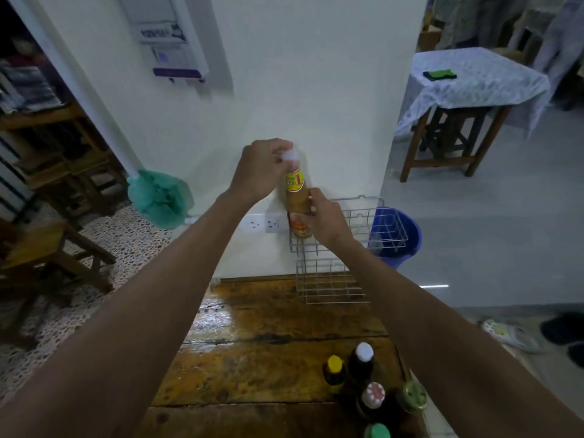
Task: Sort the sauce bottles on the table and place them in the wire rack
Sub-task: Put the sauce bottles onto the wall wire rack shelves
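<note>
Held bottle: a tall bottle [296, 197] of pale brown sauce with a white cap and a yellow-and-red label stands nearly upright at the left end of the wire rack's upper tier, close to the wall; whether its base rests on the wires I cannot tell.
Left hand: the left hand [262, 167] sits at 10 o'clock from the bottle's middle, fingers curled over the white cap and pinching it from above.
Right hand: the right hand [325, 216] sits at 4 o'clock from the bottle's middle, fingers and thumb wrapped around the lower body, covering part of the lower label.
Wire rack: a two-tier wire rack [354, 245] stands at the far edge of the wooden table [252, 327], against the white wall; the lower tier shows at 6 o'clock from the held bottle.
Other bottles: five stand clustered at the table's near right corner, at 6 o'clock from the rack: a yellow-capped bottle [334, 371], a white-capped dark bottle [362, 358], a red-and-white-capped bottle [373, 398], a gold-lidded bottle [413, 396] and a green-capped bottle [377, 431].
Surroundings: a blue bucket [403, 238] sits on the floor at 3 o'clock from the rack, a wall socket [264, 223] at 9 o'clock from it.
</note>
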### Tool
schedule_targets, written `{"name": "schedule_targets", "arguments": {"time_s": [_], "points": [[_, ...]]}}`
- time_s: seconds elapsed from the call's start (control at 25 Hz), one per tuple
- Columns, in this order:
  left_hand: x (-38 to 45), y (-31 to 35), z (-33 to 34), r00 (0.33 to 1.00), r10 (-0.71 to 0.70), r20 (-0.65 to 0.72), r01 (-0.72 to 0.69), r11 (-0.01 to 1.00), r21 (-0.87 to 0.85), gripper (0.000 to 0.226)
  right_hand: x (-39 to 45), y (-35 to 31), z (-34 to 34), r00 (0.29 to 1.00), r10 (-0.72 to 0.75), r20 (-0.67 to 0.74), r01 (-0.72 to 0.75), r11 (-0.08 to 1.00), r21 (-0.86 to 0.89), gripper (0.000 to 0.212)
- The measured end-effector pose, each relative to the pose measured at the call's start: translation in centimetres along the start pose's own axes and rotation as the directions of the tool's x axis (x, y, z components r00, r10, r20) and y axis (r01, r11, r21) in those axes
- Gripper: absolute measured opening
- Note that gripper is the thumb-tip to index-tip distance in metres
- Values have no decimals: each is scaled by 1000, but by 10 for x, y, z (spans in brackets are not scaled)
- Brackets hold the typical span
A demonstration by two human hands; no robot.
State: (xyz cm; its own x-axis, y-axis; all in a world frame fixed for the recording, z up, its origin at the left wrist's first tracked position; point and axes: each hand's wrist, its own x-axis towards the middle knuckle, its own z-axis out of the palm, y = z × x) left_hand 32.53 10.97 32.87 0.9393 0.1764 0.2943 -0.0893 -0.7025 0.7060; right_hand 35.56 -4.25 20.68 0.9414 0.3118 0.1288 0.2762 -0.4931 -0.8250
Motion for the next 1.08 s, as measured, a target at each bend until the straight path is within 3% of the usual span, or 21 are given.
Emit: {"name": "schedule_targets", "arguments": {"time_s": [0.28,0.4,0.72,0.8,0.92,0.96,1.0,1.04,1.08], "points": [[6,-13,13,998,55,2,-55,997,-61,40,4,12,12,992,-9,-127,-4,994,-105,53],[-3,-16,18,993,86,-81,-92,993,-71,36,0,12,14,993,36,-116,-38,999,-20,56],[-21,-7,23,999,31,-40,-35,995,-98,53,-14,1,6,998,52,-46,-53,999,-15,63],[-32,-4,23,989,61,-135,-58,998,25,53,-23,-2,-13,999,14,-41,-15,999,-36,67],[-81,3,42,907,265,-327,-220,961,169,39,-52,19,-66,997,-45,-68,41,998,-57,58],[-106,5,57,908,316,-277,-280,946,160,35,-69,32,-86,998,-53,-44,48,994,-99,51],[-132,8,75,935,329,-130,-320,943,91,34,-89,48,-104,999,-47,11,48,986,-157,43],[-157,10,95,945,310,102,-313,950,10,38,-110,67,-119,995,-31,97,51,975,-217,35],[-184,14,117,887,271,375,-284,959,-20,46,-134,90,-132,980,4,200,51,960,-274,29]]}}
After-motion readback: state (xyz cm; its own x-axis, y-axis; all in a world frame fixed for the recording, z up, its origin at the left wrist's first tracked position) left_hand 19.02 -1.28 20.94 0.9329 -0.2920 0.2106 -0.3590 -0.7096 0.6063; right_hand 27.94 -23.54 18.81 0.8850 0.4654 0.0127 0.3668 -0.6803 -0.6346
